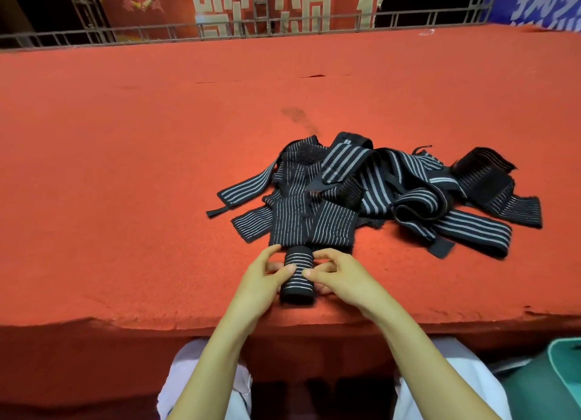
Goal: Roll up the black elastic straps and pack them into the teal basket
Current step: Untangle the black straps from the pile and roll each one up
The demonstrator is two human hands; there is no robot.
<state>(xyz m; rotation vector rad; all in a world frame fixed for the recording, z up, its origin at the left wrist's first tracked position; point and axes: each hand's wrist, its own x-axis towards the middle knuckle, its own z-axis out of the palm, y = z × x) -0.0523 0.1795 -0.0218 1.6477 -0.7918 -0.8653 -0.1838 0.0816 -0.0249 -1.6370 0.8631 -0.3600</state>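
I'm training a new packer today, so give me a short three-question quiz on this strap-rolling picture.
1. True or false: the left hand and the right hand both hold the rolled strap.
2. Where does the pile of loose straps lie? A) on the red cloth, beyond the roll; B) on the floor; C) on the person's lap.
3. Fill in: the teal basket shows at the picture's lower ____ corner.
Key: 1 true; 2 A; 3 right.
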